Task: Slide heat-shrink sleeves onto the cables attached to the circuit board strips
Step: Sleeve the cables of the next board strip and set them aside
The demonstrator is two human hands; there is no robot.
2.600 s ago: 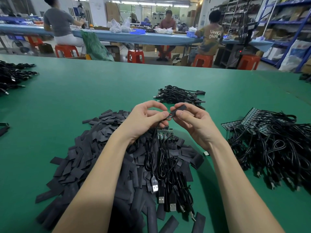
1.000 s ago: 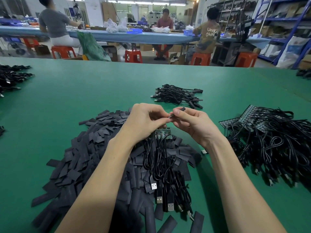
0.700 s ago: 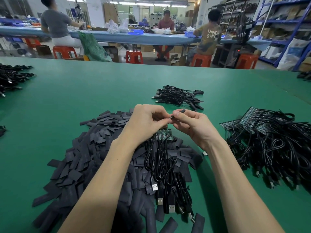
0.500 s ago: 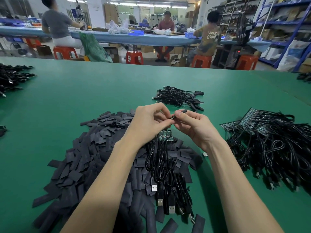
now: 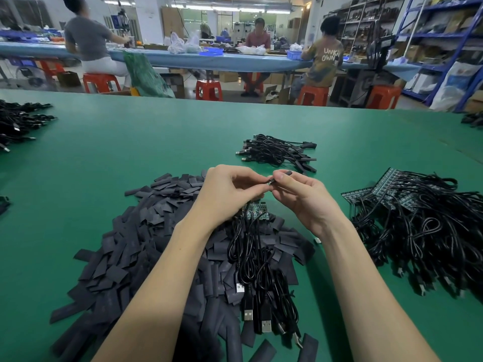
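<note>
A short black heat-shrink sleeve (image 5: 287, 173) is pinched between the thumb and forefinger of the right hand (image 5: 303, 198), just above table (image 5: 130, 142) centre. The left hand (image 5: 230, 190), at its 9 o'clock, pinches a cable end (image 5: 270, 181) right against the sleeve; the join itself is too small to make out. Below the hands, a green circuit board strip (image 5: 254, 211) lies on a heap of flat dark sleeves (image 5: 146, 244), its black USB cables (image 5: 257, 278) trailing toward 6 o'clock. A finished-looking cable bundle (image 5: 277, 151) sits at 12 o'clock; more strips with cables (image 5: 418, 226) lie at 3 o'clock, cut off by the frame edge.
</note>
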